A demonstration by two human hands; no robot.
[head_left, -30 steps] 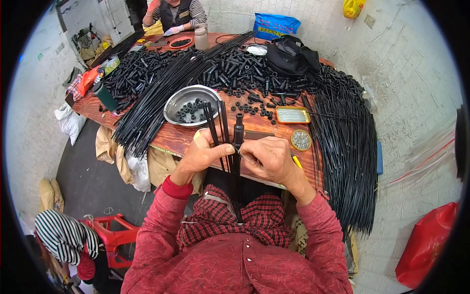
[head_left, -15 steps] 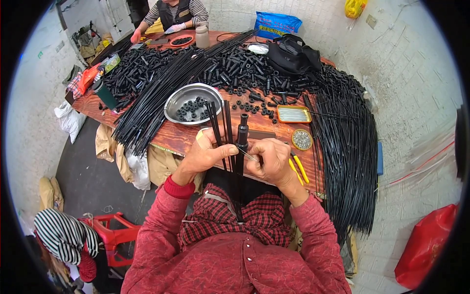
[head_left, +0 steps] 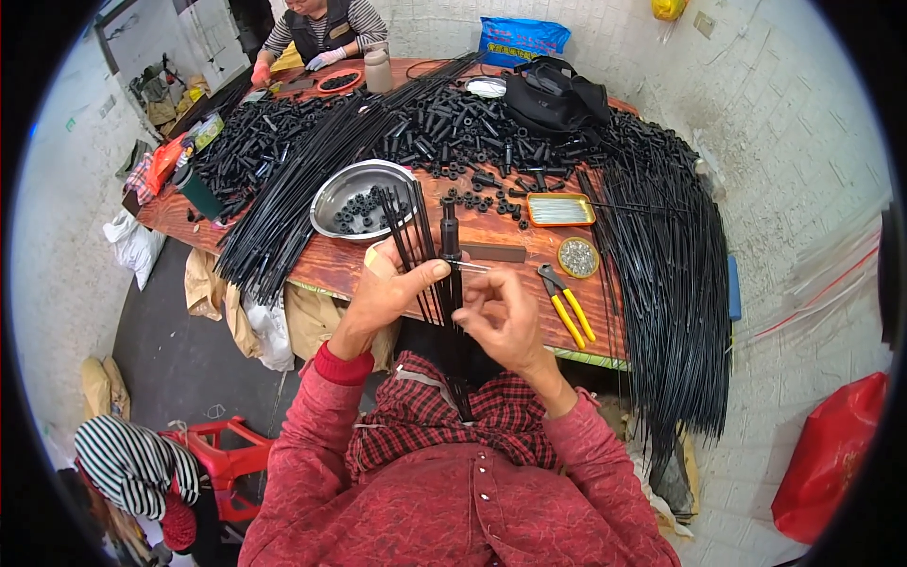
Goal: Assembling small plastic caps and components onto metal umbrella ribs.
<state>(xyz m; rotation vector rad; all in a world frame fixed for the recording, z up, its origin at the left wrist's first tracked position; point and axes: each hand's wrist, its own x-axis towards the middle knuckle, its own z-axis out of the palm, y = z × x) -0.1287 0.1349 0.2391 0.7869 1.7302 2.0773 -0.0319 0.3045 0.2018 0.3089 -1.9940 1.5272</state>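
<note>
While the left hand (head_left: pixel 385 295) keeps its closed grip on the bundle of thin black rods (head_left: pixel 427 269), the right hand (head_left: pixel 499 317) has slid back, fingers pinching a slim metal pin (head_left: pixel 470 267) at the black plastic sleeve (head_left: pixel 450 230).

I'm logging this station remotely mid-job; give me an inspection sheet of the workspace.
Surface: wooden table, crowded.
Job's things: thin black rods in the left hand; right hand at a black fitting.
Clutter: metal bowl, yellow-handled pliers, small round tin, flat tray, heaps of black tubes, black bag.
Grippers: both hands closed on the work.
Cables: nothing seen.
Surroundings: tiled wall, red stool, person seated at the far end.
</note>
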